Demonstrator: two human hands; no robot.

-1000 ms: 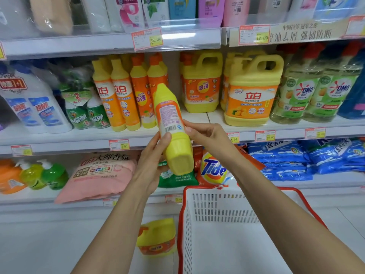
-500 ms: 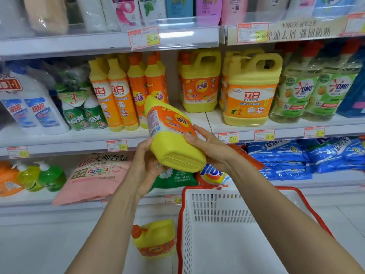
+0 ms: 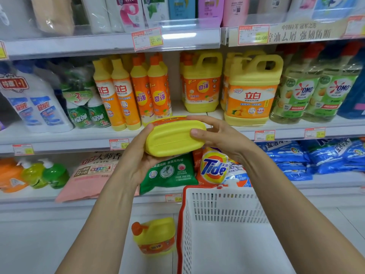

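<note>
Yellow plastic detergent bottle (image 3: 174, 140): long axis pointing away, base toward the wearer. Left hand (image 3: 138, 161) cups its left side and right hand (image 3: 219, 137) grips its right side. Held above and beyond the far-left corner of the white slotted plastic basket (image 3: 227, 206).

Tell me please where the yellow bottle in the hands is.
In the head view, the yellow bottle is at centre, gripped between the left hand and the right hand, base toward the camera, above the white basket.

Detergent bottles (image 3: 126, 95) on white shelf (image 3: 59, 138)
</note>
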